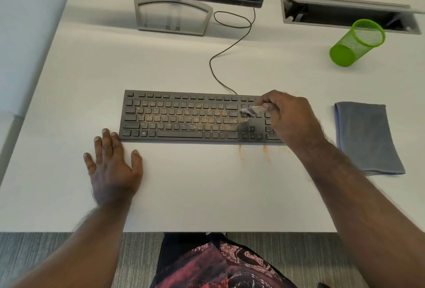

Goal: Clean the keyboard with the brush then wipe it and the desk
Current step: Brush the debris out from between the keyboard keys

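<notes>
The light, stiff brush [254,110] is being pinched at its handle by the right hand [288,118], soft bristles on the crumb-strewn keyboard [184,117] mid-desk [207,184]; the left hand [112,163] is being rested flat, open, beside its corner

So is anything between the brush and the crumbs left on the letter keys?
Nothing visible. The right hand holds the brush over the keyboard, bristles just right of the crumbs. The left hand rests flat on the desk.

Cloth [368,137] right of keyboard [184,117]
</notes>
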{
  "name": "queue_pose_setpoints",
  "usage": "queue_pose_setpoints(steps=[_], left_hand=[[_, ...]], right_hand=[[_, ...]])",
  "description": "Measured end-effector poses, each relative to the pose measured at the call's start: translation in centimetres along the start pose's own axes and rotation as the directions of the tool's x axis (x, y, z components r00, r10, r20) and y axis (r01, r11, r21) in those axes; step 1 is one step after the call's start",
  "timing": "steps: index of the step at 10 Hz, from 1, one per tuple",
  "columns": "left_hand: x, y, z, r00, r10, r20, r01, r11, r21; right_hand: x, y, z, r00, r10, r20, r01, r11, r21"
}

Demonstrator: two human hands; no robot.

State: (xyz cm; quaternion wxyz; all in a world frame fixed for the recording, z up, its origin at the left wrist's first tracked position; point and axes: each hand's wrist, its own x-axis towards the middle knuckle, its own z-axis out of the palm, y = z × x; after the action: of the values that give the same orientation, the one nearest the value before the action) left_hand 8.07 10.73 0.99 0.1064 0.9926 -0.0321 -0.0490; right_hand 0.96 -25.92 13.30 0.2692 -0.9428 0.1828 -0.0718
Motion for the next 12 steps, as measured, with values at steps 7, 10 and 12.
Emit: queue_pose_setpoints(steps=[7, 10, 12], left_hand=[[0.0, 0.0, 0.0, 1.000, 0.003, -0.005, -0.003, 1.000, 0.000], [0.0, 0.0, 0.1, 1.000, -0.001, -0.006, 0.001, 1.000, -0.005], [0.0, 0.0, 0.1, 1.000, -0.001, -0.010, 0.001, 1.000, -0.012]], right_hand=[[1.9, -1.5, 0.6, 0.999, 0.038, -0.038, -0.036, 0.998, 0.049], [2.1, -2.4, 0.4, 0.996, 0.082, -0.038, -0.082, 0.997, 0.004], [1.2, -2.4, -0.1, 0.994, 0.073, 0.085, -0.063, 0.991, -0.118]])
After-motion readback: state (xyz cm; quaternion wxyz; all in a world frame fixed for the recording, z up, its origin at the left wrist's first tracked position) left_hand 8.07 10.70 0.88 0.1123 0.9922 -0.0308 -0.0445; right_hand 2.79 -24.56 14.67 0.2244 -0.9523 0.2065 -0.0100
